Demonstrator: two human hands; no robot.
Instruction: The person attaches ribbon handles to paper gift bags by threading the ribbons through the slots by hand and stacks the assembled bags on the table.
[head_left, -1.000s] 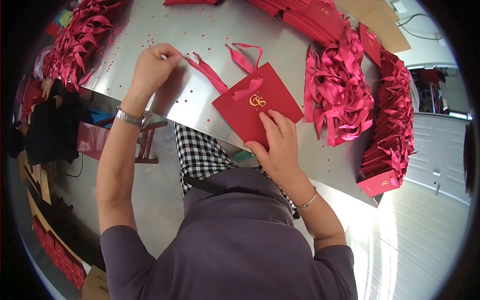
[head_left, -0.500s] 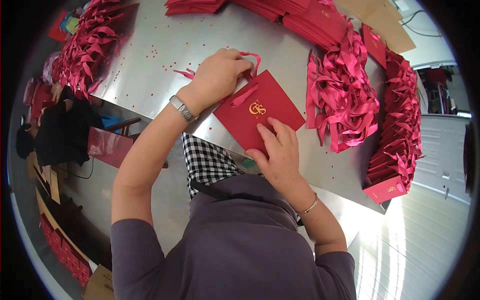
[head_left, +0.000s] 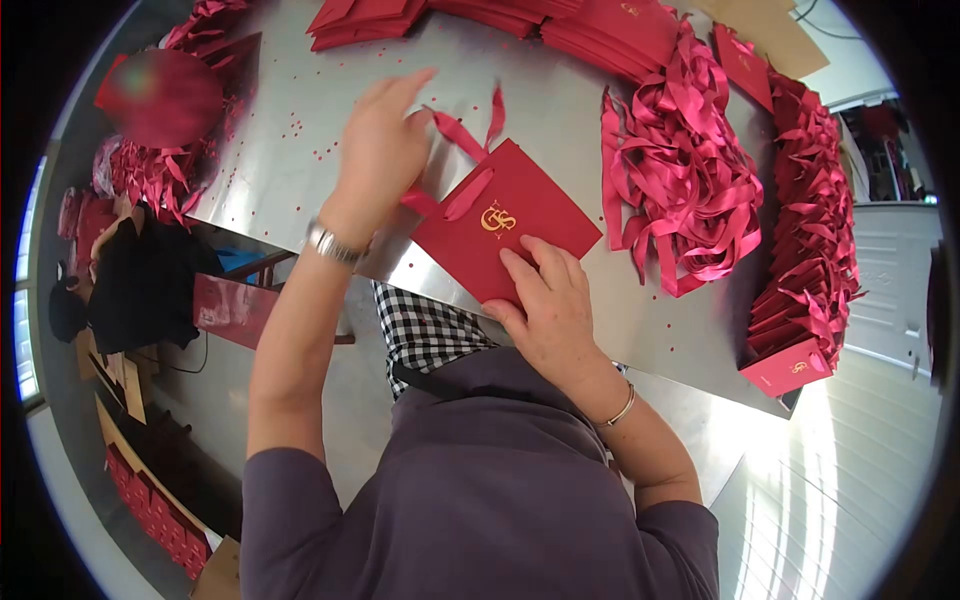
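A flat red paper gift bag (head_left: 520, 205) with a gold logo lies tilted on the metal table, near its front edge. My right hand (head_left: 550, 305) rests on its lower part, fingers spread flat and thumb at the bag's edge. Beyond the bag's upper left edge is my left hand (head_left: 385, 145), slightly blurred, its index finger stretched out and nothing visibly gripped. A pink ribbon handle (head_left: 462, 138) sticks up from the bag close to those fingers. Another ribbon loop (head_left: 465, 200) lies across the bag's front.
A heap of pink ribbons (head_left: 690, 180) lies to the right. A row of ribboned bags (head_left: 805, 230) lines the table's right edge. Stacked red bags (head_left: 610, 35) stand at the back. More ribboned bags (head_left: 155, 180) are at far left, near a person in black (head_left: 145, 280). Red dots litter the table (head_left: 330, 90).
My left hand has moved left and away from the ribbon handle, and its fingers have straightened. The ribbon now stands loose. My right hand stays on the bag. A blurred red round patch appears at upper left.
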